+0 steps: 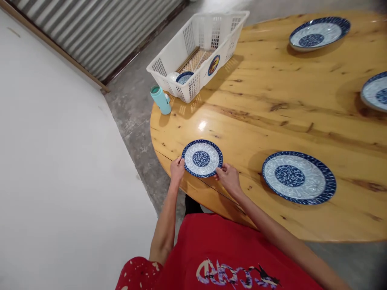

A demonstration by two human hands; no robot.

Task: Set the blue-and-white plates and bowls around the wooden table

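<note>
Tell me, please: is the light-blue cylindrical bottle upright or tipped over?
Upright. The light-blue bottle stands on its base on the yellow wooden table, beside the white perforated plastic basket.

Held plate (pixel 201 158): dark blue rim, white flecks; pale bluish-white band, faint leafy pattern; blue-and-white speckled centre. Big plate (pixel 298 177), far plate (pixel 319 34), edge plate (pixel 376 92): same blue and bluish-white scheme. Table (pixel 256 100) yellow-brown, darker knots and streaks. Basket (pixel 208 79) white, badge (pixel 213 65) dark blue and orange. Bottle (pixel 161 100) light turquoise, green inside mouth. Shirt (pixel 211 237) red, cream splotches on sleeve (pixel 139 274), chest lettering (pixel 222 274) cream, purple and black. Panel (pixel 60 161) white. Shutter (pixel 105 36) grey, lighter and darker stripes. Floor (pixel 130 117) mottled grey
</note>
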